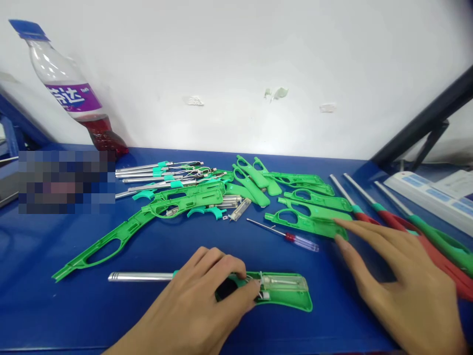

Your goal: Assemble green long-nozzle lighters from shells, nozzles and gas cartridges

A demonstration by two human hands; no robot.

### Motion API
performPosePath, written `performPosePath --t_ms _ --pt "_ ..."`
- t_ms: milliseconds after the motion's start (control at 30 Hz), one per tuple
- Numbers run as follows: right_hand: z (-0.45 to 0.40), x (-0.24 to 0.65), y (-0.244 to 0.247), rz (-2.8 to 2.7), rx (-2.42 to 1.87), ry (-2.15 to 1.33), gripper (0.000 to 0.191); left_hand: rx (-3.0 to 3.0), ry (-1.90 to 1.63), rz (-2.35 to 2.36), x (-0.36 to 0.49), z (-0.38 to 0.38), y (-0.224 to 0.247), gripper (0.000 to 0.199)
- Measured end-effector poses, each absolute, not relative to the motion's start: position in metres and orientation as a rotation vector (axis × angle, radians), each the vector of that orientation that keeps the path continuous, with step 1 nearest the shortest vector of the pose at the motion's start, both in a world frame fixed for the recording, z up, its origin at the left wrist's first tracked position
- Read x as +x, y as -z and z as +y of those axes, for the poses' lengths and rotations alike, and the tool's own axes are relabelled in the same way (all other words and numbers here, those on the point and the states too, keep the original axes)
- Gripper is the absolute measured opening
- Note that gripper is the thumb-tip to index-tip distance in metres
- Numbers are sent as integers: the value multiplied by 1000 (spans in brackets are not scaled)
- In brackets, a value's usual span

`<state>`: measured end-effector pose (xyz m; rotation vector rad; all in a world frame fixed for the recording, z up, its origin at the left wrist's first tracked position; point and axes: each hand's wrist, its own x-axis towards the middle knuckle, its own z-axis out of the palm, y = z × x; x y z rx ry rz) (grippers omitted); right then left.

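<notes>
One opened lighter (301,300), near the front of the blue table (62,315), pinched by the left hand (199,301); one green shell (310,223), beyond, at the right hand's (402,281) spread fingertips, contact unclear.

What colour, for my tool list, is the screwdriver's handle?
The handle is translucent purple with a red collar; head view.

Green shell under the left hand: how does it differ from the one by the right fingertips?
The shell under the left hand holds a clear tank, with a metal tube sticking out leftward; the shell by the right hand shows neither. The left shell lies nearer the camera, the right shell farther back. Both are green, wide ends rightward.
</notes>
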<state>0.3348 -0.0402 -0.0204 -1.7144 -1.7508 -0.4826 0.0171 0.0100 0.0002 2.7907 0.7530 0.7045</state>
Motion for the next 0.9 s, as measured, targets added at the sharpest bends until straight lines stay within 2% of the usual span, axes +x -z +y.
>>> performPosePath --t_ms 133,233,533,733,900 --pt "-36 340 26 -1863 -1695 413 39 2801 -725 745 15 10 1 25" --pt "-34 339 27 -1861 -1707 376 42 2821 -770 770 13 8 5 35" --pt "-35 343 25 -1944 -1605 407 20 2799 -729 882 14 5 7 47" --pt "-36 342 22 -1984 -1508 489 22 2740 -726 939 11 2 5 61" --pt "-36 341 24 -1946 -1550 428 22 2713 -749 981 9 0 4 64"
